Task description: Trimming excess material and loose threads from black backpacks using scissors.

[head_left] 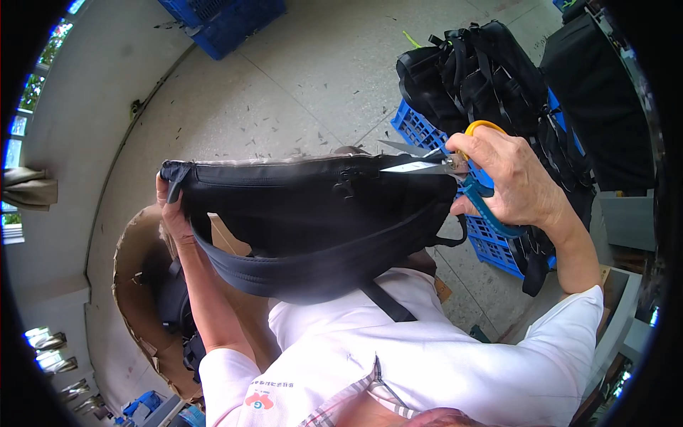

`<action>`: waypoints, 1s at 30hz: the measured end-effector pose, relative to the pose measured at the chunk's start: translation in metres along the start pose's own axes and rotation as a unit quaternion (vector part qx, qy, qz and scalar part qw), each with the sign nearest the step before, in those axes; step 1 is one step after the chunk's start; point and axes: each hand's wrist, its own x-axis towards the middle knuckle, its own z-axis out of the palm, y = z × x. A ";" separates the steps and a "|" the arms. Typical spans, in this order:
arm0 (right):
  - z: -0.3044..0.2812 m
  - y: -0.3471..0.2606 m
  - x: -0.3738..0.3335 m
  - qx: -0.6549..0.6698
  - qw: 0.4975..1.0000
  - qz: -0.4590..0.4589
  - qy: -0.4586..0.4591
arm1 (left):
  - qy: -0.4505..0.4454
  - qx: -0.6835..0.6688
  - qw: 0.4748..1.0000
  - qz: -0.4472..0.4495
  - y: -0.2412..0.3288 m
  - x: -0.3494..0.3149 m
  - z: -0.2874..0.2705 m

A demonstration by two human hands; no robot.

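Across my front hangs a black fabric bag with a zipper along its upper edge and a wide padded band curving below. My left hand is closed around the bag's left end, with most of its fingers hidden behind the cloth. In my right hand is a pair of scissors with a yellow and a teal handle loop. The blades are spread and point left, one of them lying over the bag's upper right edge near a zipper pull. A black strap dangles from the bag against my white shirt.
To the right, black backpacks are piled on a blue plastic crate. More blue crates stand at the far left. A cardboard box with black items inside is at my left. Dark scraps litter the grey floor.
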 end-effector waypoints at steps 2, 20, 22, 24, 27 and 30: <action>-0.003 0.004 0.003 0.028 1.000 -0.007 -0.013 | -0.005 0.004 1.000 0.001 0.001 0.002 0.002; -0.023 0.005 0.001 0.154 0.984 -0.090 0.003 | 0.018 -0.071 0.996 0.044 0.012 -0.003 0.034; -0.018 -0.002 0.002 0.153 0.985 -0.082 -0.010 | -0.026 -0.081 0.995 0.047 0.012 -0.004 0.027; -0.017 0.000 0.000 0.121 0.989 -0.078 -0.040 | -0.072 -0.090 0.992 0.046 0.012 -0.004 0.023; -0.015 0.001 0.000 0.169 0.983 -0.032 -0.066 | -0.075 -0.061 0.995 0.017 0.018 -0.007 0.017; -0.016 -0.004 0.003 0.157 0.983 -0.009 -0.095 | -0.091 -0.083 0.992 0.024 0.017 -0.006 0.019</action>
